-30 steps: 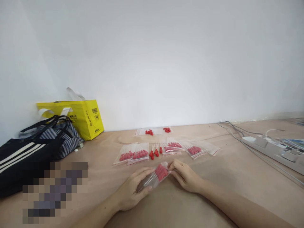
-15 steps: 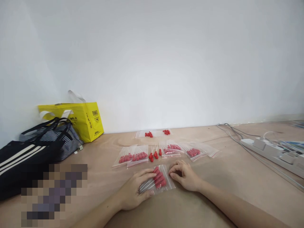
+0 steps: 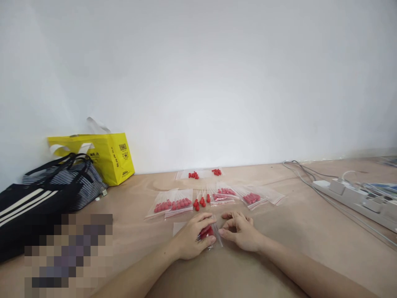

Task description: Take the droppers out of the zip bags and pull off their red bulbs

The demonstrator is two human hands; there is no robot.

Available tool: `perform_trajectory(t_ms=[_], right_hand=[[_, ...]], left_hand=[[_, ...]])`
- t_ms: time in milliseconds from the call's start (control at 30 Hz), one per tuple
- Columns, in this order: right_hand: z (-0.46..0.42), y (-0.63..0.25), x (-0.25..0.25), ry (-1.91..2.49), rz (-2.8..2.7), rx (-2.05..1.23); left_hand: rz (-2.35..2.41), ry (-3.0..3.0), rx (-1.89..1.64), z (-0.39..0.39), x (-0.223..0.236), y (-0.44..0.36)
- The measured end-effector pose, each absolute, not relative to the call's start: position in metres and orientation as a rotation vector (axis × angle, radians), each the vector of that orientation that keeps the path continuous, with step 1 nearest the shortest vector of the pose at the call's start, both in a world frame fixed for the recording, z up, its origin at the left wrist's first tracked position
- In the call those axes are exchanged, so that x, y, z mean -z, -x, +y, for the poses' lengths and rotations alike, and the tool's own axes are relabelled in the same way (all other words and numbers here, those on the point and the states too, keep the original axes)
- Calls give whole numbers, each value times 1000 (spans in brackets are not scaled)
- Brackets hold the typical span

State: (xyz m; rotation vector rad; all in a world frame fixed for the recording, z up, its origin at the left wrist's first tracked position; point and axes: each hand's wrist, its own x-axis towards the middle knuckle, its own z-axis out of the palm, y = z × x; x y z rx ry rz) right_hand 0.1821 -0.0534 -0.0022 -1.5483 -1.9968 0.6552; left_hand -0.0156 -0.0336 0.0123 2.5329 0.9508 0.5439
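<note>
Clear bag [image 3: 206,231] is gripped by the left hand [image 3: 191,239], right hand's [image 3: 242,232] hold unclear; the yellow tote [image 3: 117,165] is QR-coded.

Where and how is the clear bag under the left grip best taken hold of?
Probably by its zip edge, pinched from the right: this thin strip juts out past the left grip, which covers much of the bag.
</note>
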Motion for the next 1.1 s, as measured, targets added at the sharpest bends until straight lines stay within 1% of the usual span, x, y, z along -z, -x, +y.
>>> perform_trajectory(t_ms=[200,400,567,800,1033,1100], right_hand=[[-57,-181,-2,1446,-2006,-776],[-59,-181,-3,1359,-1982,-819],[-54,-182,-1,1381,-2013,-821],[-48,-185,8,1584,-1935,-579],[-55,-180,-2,1573,-2034,-732],[-56,-180,-2,1591,-2017,-713]], left_hand=[[991,-2538,-570,-31,-16,10],[994,-2589,-456,-23,-23,-1],[936,-2677,-470,-18,-22,-5],[938,-2704,-559,-18,-17,-4],[982,-2695,-521,-21,-17,-6],[1005,-2704,-488,-22,-18,-7]])
